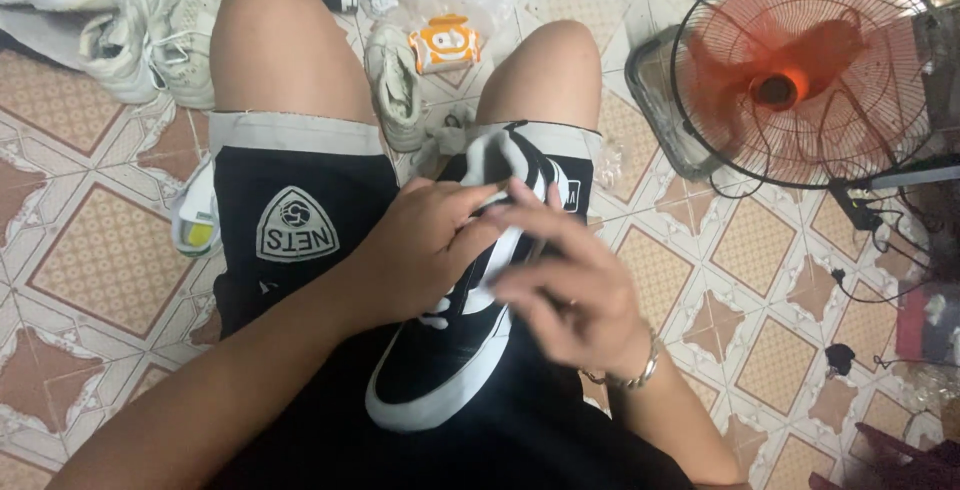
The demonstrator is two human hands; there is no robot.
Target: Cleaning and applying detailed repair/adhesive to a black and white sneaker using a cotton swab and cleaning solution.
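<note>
The left hand (425,250) grips a black-and-white sneaker (455,330) lying on the person's lap; the right hand (570,285) pinches its white lace (500,195). Pale shoes (150,25), an orange-and-white packet (445,43) and an orange-bladed fan (800,70) sit on the tiled floor (90,250).

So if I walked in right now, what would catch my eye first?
Probably the black canvas sneaker with white stripe and white rubber sole, resting on the person's lap at centre, with the left hand and the right hand both on its laces. Next, the round wire-caged floor fan with orange blades standing on the patterned tile floor at upper right. Several worn white sneakers lie on the floor at upper left.
</note>
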